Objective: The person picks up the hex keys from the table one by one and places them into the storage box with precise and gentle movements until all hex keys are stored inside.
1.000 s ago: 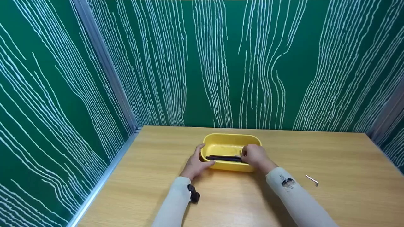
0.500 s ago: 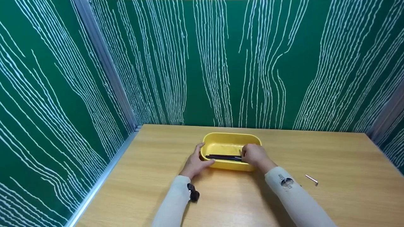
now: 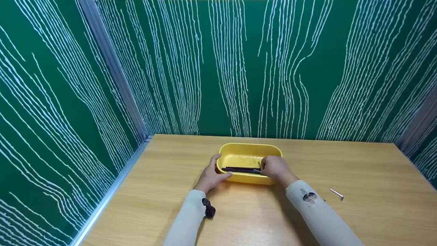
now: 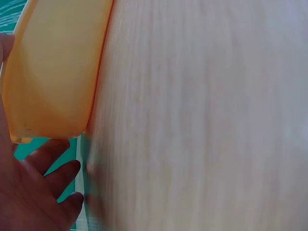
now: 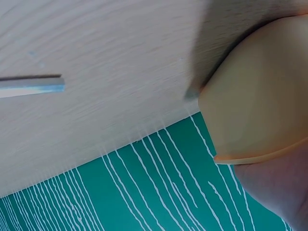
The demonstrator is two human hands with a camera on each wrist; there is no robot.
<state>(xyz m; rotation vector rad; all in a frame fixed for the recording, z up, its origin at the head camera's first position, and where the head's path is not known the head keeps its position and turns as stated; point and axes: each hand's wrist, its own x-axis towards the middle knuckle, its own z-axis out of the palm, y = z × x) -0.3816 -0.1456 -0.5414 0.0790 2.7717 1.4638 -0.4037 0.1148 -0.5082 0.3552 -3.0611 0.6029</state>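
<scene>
In the head view, my left hand (image 3: 210, 176) grips the left end of a yellow plastic bin (image 3: 252, 178), thumb on the front rim and fingertips round the corner. Several dark slim rods (image 3: 240, 169) lie in it along the front wall. My right hand (image 3: 275, 168) is over the bin's right end with curled fingers, and a thin grey piece (image 3: 260, 165) shows at its fingertips. Most of that piece is hidden. From the left wrist, the hand (image 4: 43, 187) is seen against the bin's end (image 4: 57, 72). The right wrist view shows the hand (image 5: 274, 180) at the bin's rim (image 5: 260, 156).
A short silvery rod (image 3: 336, 194) with a banded surface lies on the wooden table (image 3: 164, 171), right of the bin. Green panels (image 3: 225, 68) with white wavy lines stand behind and at the sides. A metal rail (image 3: 112, 191) runs along the left table edge.
</scene>
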